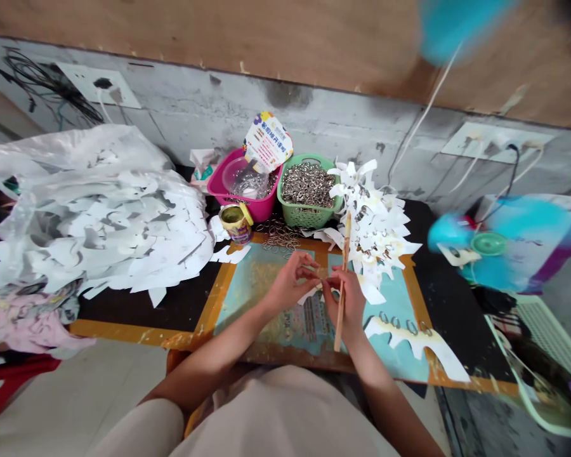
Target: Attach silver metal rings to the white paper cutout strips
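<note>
My right hand (354, 303) is closed around a long wooden brush (345, 254), its tip pointing up and away. Its thumb and forefinger are pinched close to the fingertips of my left hand (290, 279). The left fingers are also pinched, on something too small to make out. Just under the fingertips a white cut-out piece (308, 296) shows in part, mostly hidden by the hands. To the right lies another jagged white cut-out (428, 349) with several metal rings (397, 322) along its upper edge. Loose metal rings (282, 238) are heaped beyond my hands.
A pink basket (261, 211) and a green basket (309, 217) of metal rings stand at the back beside an open tin (236, 226). White cut-outs (137, 222) pile high on the left; ringed ones (375, 228) stack at right. A blurred blue fan (490, 244) is far right.
</note>
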Demonstrator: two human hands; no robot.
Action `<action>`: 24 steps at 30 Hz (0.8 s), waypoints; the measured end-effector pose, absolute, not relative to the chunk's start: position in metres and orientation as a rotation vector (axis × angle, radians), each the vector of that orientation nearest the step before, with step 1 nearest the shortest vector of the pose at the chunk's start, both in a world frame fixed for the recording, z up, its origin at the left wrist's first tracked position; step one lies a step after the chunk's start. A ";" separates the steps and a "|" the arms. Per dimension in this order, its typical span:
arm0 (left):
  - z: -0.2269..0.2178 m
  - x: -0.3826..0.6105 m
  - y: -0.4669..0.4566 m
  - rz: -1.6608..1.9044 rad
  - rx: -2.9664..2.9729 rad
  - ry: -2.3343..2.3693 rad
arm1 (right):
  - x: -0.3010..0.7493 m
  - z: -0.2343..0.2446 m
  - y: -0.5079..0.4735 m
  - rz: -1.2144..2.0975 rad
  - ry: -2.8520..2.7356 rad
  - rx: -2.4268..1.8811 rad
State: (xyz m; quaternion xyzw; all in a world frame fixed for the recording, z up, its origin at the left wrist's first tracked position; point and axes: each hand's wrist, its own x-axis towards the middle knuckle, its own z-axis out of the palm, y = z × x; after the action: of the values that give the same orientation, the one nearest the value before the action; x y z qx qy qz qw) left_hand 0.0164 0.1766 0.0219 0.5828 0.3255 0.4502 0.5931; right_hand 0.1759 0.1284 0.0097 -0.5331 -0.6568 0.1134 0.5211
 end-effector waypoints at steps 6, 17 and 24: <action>0.015 0.019 0.197 0.948 1.481 0.774 | 0.177 -0.003 0.135 0.299 -1.580 -1.296; -0.019 0.031 0.227 0.800 1.690 1.128 | 0.192 -0.005 0.118 0.069 -1.605 -1.396; -0.020 0.034 0.218 0.773 1.823 1.207 | 0.194 -0.011 0.110 0.089 -1.646 -1.410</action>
State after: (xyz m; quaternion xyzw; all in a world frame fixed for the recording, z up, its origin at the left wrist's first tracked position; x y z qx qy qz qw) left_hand 0.0341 0.2179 -0.0203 0.7205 0.4769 0.3057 0.3999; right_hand 0.1940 0.1101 -0.0109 -0.5748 -0.6708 0.0363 0.4672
